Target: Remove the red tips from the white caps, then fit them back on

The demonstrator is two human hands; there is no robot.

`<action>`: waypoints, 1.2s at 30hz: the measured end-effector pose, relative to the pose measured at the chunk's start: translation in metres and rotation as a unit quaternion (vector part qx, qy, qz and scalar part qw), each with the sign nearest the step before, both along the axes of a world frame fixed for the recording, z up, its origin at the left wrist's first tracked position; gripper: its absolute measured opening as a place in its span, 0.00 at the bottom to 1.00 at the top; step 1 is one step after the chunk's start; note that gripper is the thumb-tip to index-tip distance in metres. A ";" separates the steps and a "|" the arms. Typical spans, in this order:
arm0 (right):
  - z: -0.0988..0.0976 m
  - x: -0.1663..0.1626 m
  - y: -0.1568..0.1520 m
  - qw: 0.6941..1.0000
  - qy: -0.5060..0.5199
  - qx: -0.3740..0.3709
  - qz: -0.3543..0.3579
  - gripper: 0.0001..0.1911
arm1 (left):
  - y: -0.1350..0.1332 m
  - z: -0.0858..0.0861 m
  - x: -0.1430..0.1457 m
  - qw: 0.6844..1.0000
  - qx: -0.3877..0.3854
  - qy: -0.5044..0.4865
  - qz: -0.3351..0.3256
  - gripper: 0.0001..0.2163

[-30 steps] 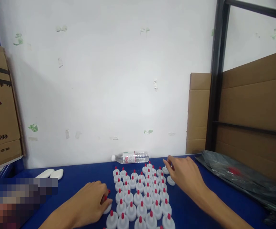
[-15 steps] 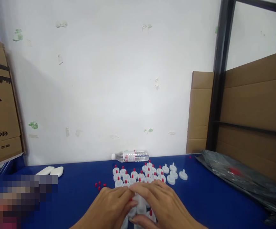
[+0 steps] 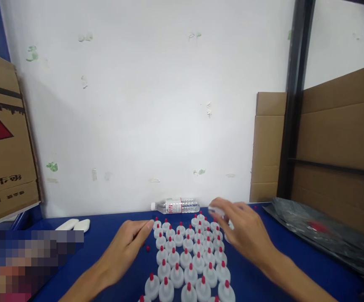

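My right hand (image 3: 243,228) is closed at the back right of the white nozzle caps, gripping a white nozzle cap (image 3: 216,211) between thumb and fingers. Left of the group is my left hand (image 3: 127,247), its thumb and forefinger pressed together; whatever they hold, if anything, is hidden. Between the hands, several round white nozzle caps (image 3: 190,274) stand upright in rough rows, each with a small red tip on its spout. A loose red tip (image 3: 147,248) lies on the table beside my left hand.
A water bottle (image 3: 175,206) lies against the wall on the blue table (image 3: 247,277). Two white rounded objects (image 3: 82,225) lie at the left. Grey plastic sheeting (image 3: 320,235) covers the right side, and cardboard boxes (image 3: 8,159) flank the table. The lower left is pixelated.
My hands have parted from over the nozzle caps. The left moved left, the right moved right and back and took hold of a white nozzle cap. The view shifted slightly.
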State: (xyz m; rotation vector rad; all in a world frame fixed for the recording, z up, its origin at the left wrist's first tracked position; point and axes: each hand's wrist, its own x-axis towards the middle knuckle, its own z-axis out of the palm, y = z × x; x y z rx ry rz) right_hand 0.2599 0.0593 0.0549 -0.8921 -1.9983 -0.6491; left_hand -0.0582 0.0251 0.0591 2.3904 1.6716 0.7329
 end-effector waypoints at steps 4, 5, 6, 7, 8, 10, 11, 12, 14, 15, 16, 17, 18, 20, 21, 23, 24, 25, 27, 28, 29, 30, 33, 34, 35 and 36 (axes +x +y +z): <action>0.003 0.034 0.032 0.990 0.041 -0.062 -0.118 0.06 | 0.014 0.001 -0.019 0.996 0.000 0.092 0.017 0.16; 0.003 0.039 0.037 0.988 0.042 -0.070 -0.130 0.06 | 0.015 0.000 -0.021 0.994 -0.009 0.111 0.018 0.14; 0.002 0.043 0.042 0.986 0.040 -0.079 -0.140 0.05 | 0.016 -0.002 -0.021 0.992 -0.018 0.127 0.018 0.12; 0.000 0.047 0.045 0.984 0.037 -0.088 -0.150 0.05 | 0.016 -0.005 -0.022 0.989 -0.027 0.142 0.017 0.11; -0.001 0.050 0.048 0.982 0.033 -0.099 -0.160 0.05 | 0.016 -0.007 -0.022 0.987 -0.035 0.155 0.016 0.11; -0.004 0.055 0.052 0.975 0.024 -0.119 -0.185 0.05 | 0.014 -0.011 -0.022 0.982 -0.049 0.180 0.014 0.11; -0.005 0.058 0.054 0.971 0.017 -0.131 -0.198 0.05 | 0.014 -0.013 -0.022 0.980 -0.056 0.190 0.013 0.12; -0.006 0.061 0.056 0.967 0.010 -0.142 -0.209 0.06 | 0.013 -0.014 -0.022 0.978 -0.062 0.198 0.013 0.13; -0.008 0.065 0.059 0.959 -0.007 -0.168 -0.228 0.07 | 0.013 -0.016 -0.022 0.975 -0.073 0.210 0.013 0.15; -0.008 0.068 0.060 0.955 -0.016 -0.182 -0.235 0.07 | 0.013 -0.017 -0.022 0.974 -0.078 0.214 0.014 0.16; -0.009 0.069 0.062 0.950 -0.024 -0.195 -0.244 0.07 | 0.014 -0.018 -0.022 0.973 -0.082 0.217 0.015 0.16; -0.010 0.071 0.063 0.945 -0.032 -0.207 -0.253 0.08 | 0.014 -0.018 -0.022 0.972 -0.085 0.220 0.016 0.16; -0.010 0.072 0.065 0.939 -0.039 -0.220 -0.262 0.08 | 0.014 -0.018 -0.021 0.971 -0.088 0.222 0.016 0.16; -0.012 0.075 0.067 0.925 -0.052 -0.249 -0.281 0.08 | 0.013 -0.019 -0.020 0.970 -0.094 0.225 0.017 0.15; -0.013 0.077 0.068 0.918 -0.058 -0.266 -0.290 0.08 | 0.013 -0.019 -0.019 0.969 -0.097 0.226 0.017 0.14; -0.015 0.081 0.070 0.901 -0.071 -0.301 -0.304 0.08 | 0.012 -0.018 -0.018 0.969 -0.102 0.226 0.020 0.13; -0.016 0.083 0.072 0.893 -0.077 -0.318 -0.309 0.09 | 0.011 -0.018 -0.017 0.969 -0.104 0.225 0.022 0.13; -0.018 0.084 0.073 0.885 -0.083 -0.334 -0.314 0.10 | 0.011 -0.017 -0.017 0.969 -0.103 0.223 0.025 0.14; -0.021 0.087 0.076 0.872 -0.093 -0.359 -0.320 0.13 | 0.011 -0.014 -0.017 0.971 -0.100 0.215 0.029 0.15; -0.024 0.088 0.077 0.867 -0.096 -0.368 -0.322 0.13 | 0.011 -0.012 -0.017 0.972 -0.099 0.209 0.029 0.16; -0.026 0.088 0.078 0.864 -0.098 -0.375 -0.323 0.13 | 0.010 -0.010 -0.017 0.974 -0.100 0.202 0.026 0.16; -0.028 0.088 0.079 0.862 -0.099 -0.379 -0.322 0.14 | 0.009 -0.007 -0.018 0.975 -0.105 0.194 0.021 0.17; -0.032 0.087 0.080 0.866 -0.093 -0.379 -0.314 0.15 | 0.005 0.000 -0.017 0.976 -0.142 0.164 -0.008 0.20; -0.032 0.086 0.079 0.871 -0.088 -0.372 -0.309 0.15 | 0.002 0.001 -0.017 0.975 -0.160 0.153 -0.022 0.22; -0.031 0.085 0.079 0.878 -0.082 -0.362 -0.303 0.15 | 0.000 0.003 -0.015 0.973 -0.178 0.142 -0.037 0.23; -0.030 0.084 0.077 0.886 -0.076 -0.349 -0.295 0.16 | -0.003 0.004 -0.014 0.971 -0.194 0.133 -0.051 0.23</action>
